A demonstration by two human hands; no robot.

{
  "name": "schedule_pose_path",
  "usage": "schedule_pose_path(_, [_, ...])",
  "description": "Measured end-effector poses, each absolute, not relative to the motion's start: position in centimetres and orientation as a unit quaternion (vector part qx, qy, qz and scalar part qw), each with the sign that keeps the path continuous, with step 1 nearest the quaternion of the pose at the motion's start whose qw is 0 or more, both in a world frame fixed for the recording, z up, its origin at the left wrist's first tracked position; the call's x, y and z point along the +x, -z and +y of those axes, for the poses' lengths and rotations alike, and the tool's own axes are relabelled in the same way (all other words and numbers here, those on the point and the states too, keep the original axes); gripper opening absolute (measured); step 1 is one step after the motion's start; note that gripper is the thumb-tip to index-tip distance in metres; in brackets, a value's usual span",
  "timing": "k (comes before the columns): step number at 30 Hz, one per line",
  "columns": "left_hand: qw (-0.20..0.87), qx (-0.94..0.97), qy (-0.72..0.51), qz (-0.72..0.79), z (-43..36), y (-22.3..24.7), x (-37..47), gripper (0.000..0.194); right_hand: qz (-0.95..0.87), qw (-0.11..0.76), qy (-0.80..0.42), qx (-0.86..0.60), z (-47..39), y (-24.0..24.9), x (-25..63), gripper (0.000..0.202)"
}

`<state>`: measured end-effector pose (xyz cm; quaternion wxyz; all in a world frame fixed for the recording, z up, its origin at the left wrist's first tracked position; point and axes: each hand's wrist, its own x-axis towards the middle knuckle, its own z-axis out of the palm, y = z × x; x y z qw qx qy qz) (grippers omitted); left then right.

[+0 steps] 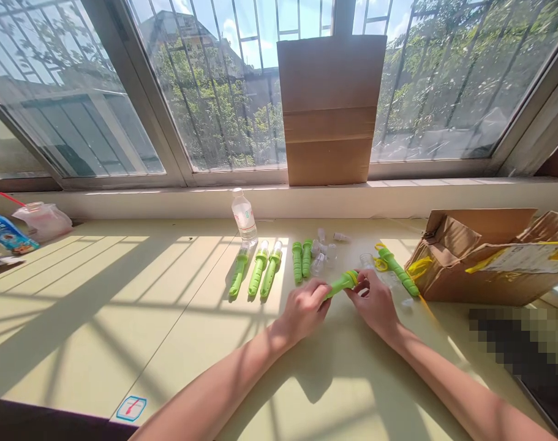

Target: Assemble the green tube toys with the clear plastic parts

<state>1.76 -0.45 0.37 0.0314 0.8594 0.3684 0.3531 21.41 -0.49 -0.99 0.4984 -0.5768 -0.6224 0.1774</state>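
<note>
My left hand point(306, 309) is closed round the lower end of a green plastic tube point(343, 283), which tilts up to the right. At its wider collar end, where a yellow band shows, the fingers of my right hand point(373, 300) are pinched; whether they also grip a small part is hidden. Beyond my left hand lie two green tubes point(301, 260) side by side. Three more green tubes point(259, 269) with clear caps lie farther left. Several clear plastic caps point(319, 260) are scattered behind the held tube. Another green tube point(399, 272) rests to the right, near yellow rings point(380, 263).
A water bottle point(244, 215) stands near the windowsill. On the right is an open cardboard box point(485, 269) with yellow tape. A flat cardboard sheet point(331, 110) leans against the window. At far left are a blue packet point(7, 233) and a pinkish bag point(44, 220).
</note>
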Motion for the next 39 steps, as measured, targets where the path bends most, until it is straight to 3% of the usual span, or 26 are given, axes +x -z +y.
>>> schedule_pose_path(8, [0.063, 0.852, -0.309, 0.419, -0.9, -0.6, 1.9, 0.021, -0.631, 0.488, -0.165, -0.580, -0.3, 1.4, 21.4, 0.025])
schedule_pose_path(15, [0.098, 0.820, -0.395, 0.403, -0.1, 0.7, 2.2, 0.021, -0.629, 0.488, -0.174, -0.580, -0.3, 1.5, 21.5, 0.023])
schedule_pose_path(29, [0.256, 0.725, -0.411, 0.489, -0.8, -1.7, 2.7, 0.017, -0.627, 0.473, -0.182, -0.591, -0.1, 1.8, 21.7, 0.022])
schedule_pose_path(34, [0.301, 0.698, -0.415, 0.501, -0.8, -2.0, 2.8, 0.020, -0.632, 0.482, -0.180, -0.579, -0.1, 1.9, 21.6, 0.021])
schedule_pose_path(39, [0.414, 0.637, -0.400, 0.513, -1.0, -2.7, 3.0, 0.029, -0.637, 0.485, -0.170, -0.575, 0.2, 2.1, 21.6, 0.020])
